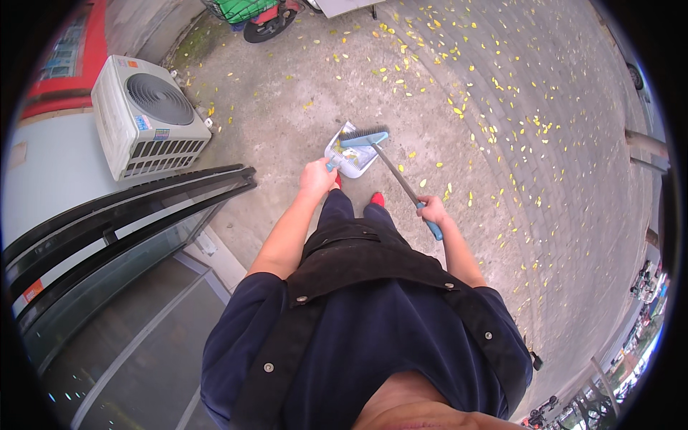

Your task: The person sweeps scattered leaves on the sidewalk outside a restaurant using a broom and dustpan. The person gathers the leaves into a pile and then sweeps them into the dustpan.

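Observation:
My left hand (317, 178) is closed around the blue handle of a pale plastic dustpan (353, 171), held in front of my feet. Some yellow leaves (352, 155) lie inside the pan. My right hand (432, 208) grips a long-handled broom (396, 174) near the blue end of its stick. The broom's light blue head (364, 140) is over the dustpan, its dark bristles pointing away from me. Whether the bristles touch the pan cannot be told.
An air conditioner's outdoor unit (150, 118) stands at left, above a black-framed glass door (134, 301). A wheeled vehicle (263, 27) with a green-lined basket is at the far end. Fallen yellow leaves (457, 111) dot the concrete and the brick paving (559, 161) at right.

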A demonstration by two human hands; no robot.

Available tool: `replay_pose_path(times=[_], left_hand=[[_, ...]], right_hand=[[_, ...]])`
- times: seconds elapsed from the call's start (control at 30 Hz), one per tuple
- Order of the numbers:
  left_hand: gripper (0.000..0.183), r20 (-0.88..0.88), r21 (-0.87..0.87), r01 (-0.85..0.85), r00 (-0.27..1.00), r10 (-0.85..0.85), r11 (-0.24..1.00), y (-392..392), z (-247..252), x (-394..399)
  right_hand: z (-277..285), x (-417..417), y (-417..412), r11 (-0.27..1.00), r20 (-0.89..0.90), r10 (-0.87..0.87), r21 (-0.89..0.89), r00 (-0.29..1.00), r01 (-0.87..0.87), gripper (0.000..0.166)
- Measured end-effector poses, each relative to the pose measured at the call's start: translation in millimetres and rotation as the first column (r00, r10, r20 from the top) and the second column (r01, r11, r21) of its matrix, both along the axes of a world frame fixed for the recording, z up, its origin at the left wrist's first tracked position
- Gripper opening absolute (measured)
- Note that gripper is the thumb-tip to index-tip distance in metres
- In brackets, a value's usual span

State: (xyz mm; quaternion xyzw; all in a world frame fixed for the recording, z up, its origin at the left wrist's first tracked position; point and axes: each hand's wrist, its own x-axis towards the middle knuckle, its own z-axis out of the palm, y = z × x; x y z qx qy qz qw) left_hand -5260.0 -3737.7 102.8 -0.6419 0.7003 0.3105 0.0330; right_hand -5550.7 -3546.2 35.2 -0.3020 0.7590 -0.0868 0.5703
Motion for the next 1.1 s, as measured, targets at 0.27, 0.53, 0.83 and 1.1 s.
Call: replay_pose_path(times=[0.27,0.53,0.83,1.1], left_hand=[[0.030,0.004,-0.028,-0.175,0.985,0.175,0.984,13.9,10.2,55.6],[0.034,-0.056,-0.162,-0.428,0.903,0.425,0.889,0.2,14.7,133.3],[0.030,-0.004,-0.117,-0.424,0.905,0.426,0.898,-102.0,1.7,171.4],[0.027,0.093,-0.050,-0.314,0.944,0.317,0.948,-183.7,-4.6,187.6]], right_hand=[[54.2,-20.8,17.2,0.991,0.101,-0.106,-0.070,0.989,0.114,0.057],[13.8,3.8,-106.3,0.980,0.083,-0.089,-0.172,0.993,0.102,0.054],[-14.3,94.0,-237.3,0.995,0.005,-0.017,-0.095,1.000,0.017,0.049],[-7.1,99.0,-282.2,0.995,0.096,0.101,0.000,0.990,-0.101,0.055]])
